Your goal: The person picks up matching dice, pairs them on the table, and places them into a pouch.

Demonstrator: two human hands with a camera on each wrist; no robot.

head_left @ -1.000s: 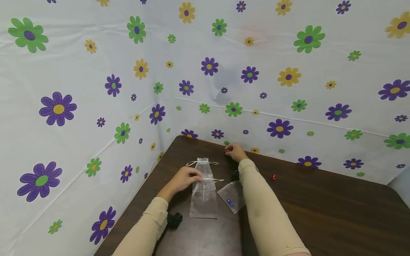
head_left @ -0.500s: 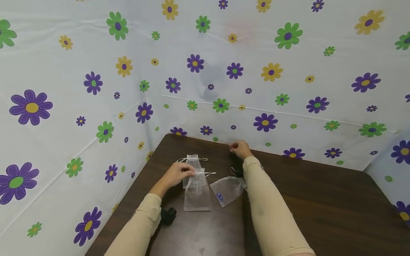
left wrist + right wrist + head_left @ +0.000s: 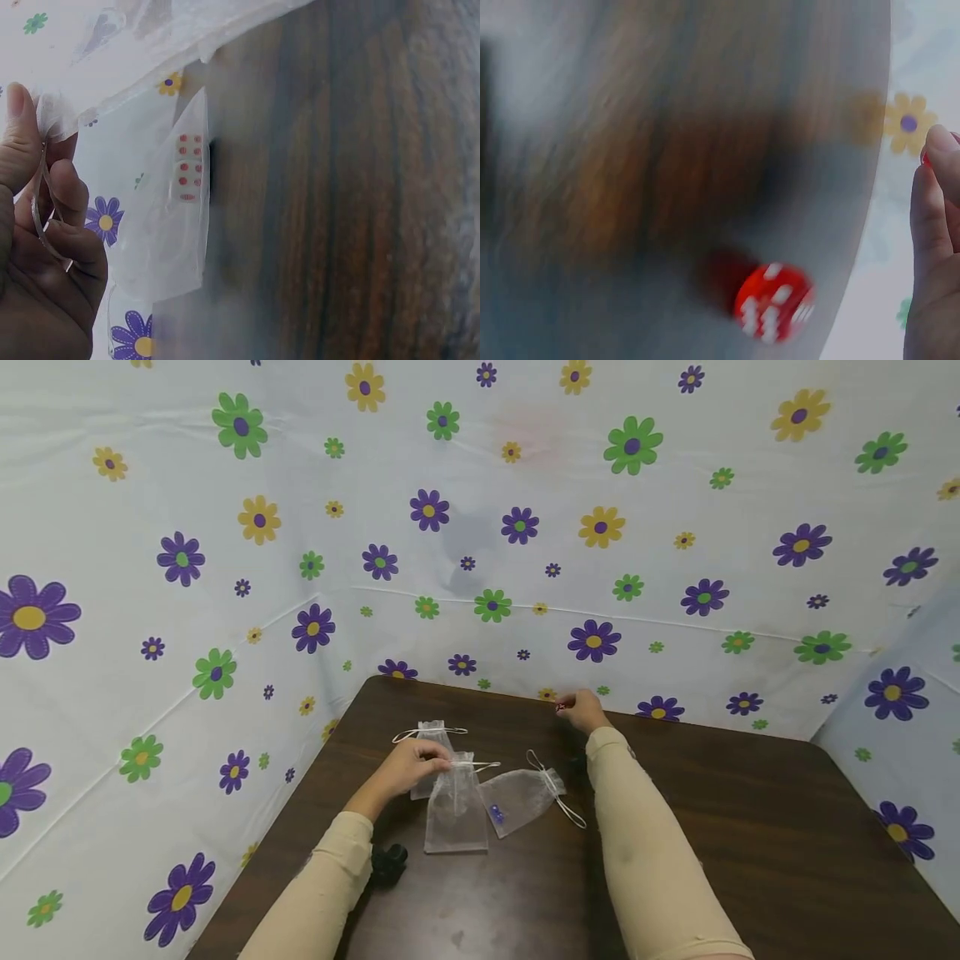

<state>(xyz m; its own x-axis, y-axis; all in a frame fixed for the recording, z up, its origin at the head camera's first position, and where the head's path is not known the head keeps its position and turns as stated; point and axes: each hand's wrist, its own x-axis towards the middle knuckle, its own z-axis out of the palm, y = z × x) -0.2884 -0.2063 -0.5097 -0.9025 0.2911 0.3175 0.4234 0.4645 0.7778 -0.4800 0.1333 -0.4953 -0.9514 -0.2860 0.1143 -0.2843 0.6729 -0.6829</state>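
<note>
My left hand (image 3: pixel 405 770) pinches the gathered top of a sheer white drawstring bag (image 3: pixel 456 818), which hangs flat-sided below the fingers. Behind it is a second sheer bag (image 3: pixel 431 739), with white red-dotted dice (image 3: pixel 187 166) inside, seen in the left wrist view. A third drawstring bag (image 3: pixel 521 797), to the right, lies on the table with blue dice (image 3: pixel 497 814) in its bottom corner. Near the table's back edge, my right hand (image 3: pixel 583 710) pinches a red die (image 3: pixel 561 706). Another red die (image 3: pixel 774 302) rests on the table in the right wrist view, hidden in the head view.
A dark brown wooden table (image 3: pixel 720 827) carries everything. Flower-printed white sheeting (image 3: pixel 525 635) rises along its back and left edges. A black wrist camera (image 3: pixel 388 864) shows below the left wrist.
The head view has turned right. My right forearm has shifted away from the bag with blue dice, uncovering its drawstrings. The right hand still holds the red die; the left still pinches the bag.
</note>
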